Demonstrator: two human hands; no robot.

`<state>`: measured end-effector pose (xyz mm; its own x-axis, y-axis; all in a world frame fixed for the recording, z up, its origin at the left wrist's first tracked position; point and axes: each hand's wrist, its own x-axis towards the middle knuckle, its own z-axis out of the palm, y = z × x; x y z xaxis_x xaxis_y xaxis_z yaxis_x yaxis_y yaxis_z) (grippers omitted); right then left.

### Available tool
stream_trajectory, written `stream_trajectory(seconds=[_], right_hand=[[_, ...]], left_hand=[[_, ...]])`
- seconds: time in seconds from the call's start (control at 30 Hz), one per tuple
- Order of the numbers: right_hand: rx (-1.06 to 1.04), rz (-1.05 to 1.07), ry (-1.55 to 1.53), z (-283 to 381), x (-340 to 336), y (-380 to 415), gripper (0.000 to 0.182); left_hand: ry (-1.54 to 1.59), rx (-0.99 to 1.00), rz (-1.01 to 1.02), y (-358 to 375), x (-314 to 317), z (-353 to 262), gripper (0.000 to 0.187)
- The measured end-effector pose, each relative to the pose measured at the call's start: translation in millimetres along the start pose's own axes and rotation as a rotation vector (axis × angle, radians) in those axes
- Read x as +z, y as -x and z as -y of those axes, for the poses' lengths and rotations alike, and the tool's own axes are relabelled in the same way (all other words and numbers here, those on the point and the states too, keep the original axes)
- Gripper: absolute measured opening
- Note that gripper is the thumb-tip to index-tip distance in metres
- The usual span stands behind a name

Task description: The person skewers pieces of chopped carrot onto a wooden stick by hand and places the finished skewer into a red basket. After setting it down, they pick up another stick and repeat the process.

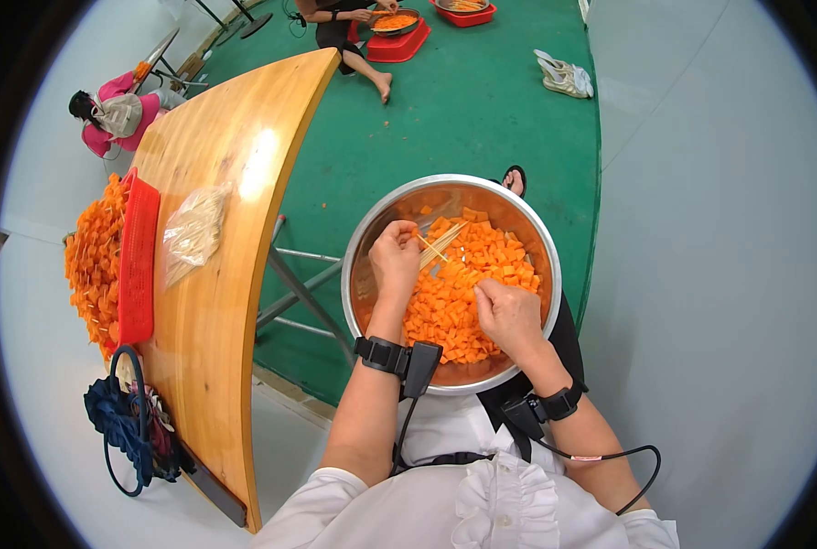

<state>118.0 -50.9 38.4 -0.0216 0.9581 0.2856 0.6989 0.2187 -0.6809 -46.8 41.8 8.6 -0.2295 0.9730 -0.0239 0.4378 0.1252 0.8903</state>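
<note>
A large metal bowl [358,316] rests on my lap, with many orange carrot cubes [495,247] in it. My left hand [396,263] is over the bowl's left side, closed on a thin wooden skewer [433,247] with an orange piece at its upper end by my fingertips. Several more loose skewers [451,235] lie on the cubes beside it. My right hand [509,316] is low over the cubes on the right, thumb and fingers pinched together; what is between them is hidden.
On the left stands a wooden table [225,302] bearing a bag of skewers [196,229] and a red basket [139,265] heaped with skewered carrot. A dark blue bag [120,425] is at its near end. Other people sit farther off; shoes [564,75] lie on the green floor.
</note>
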Motion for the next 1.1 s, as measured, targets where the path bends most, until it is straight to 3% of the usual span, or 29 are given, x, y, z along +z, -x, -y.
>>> stream_trajectory(seconds=[0.27, 0.37, 0.4, 0.47, 0.67, 0.77, 0.97, 1.1], right_hand=[[0.079, 0.01, -0.084, -2, 4, 1, 0.018], [0.085, 0.022, -0.076, -4, 11, -2, 0.018], [0.096, 0.015, -0.064, -4, 11, -1, 0.018], [0.117, -0.005, -0.042, -5, 12, -2, 0.019], [0.171, 0.015, -0.007, -5, 7, -4, 0.019], [0.172, -0.015, -0.039, -4, 5, -5, 0.019], [0.163, 0.003, -0.034, -5, 7, -1, 0.019], [0.173, -0.012, -0.041, -5, 7, 0, 0.02]], left_hand=[[0.051, 0.068, 0.02, 4, 6, 2, 0.018], [0.021, 0.249, 0.209, 23, 12, -10, 0.019], [-0.23, 0.292, 0.138, 34, 11, -27, 0.02], [-0.043, 0.134, 0.08, 32, 9, -33, 0.021], [0.135, -0.03, 0.201, 18, 9, -16, 0.022], [0.207, -0.011, 0.171, 12, 11, -7, 0.022], [-0.124, -0.06, 0.079, 11, -1, -13, 0.018], [-0.125, 0.012, -0.056, 9, -1, -5, 0.019]])
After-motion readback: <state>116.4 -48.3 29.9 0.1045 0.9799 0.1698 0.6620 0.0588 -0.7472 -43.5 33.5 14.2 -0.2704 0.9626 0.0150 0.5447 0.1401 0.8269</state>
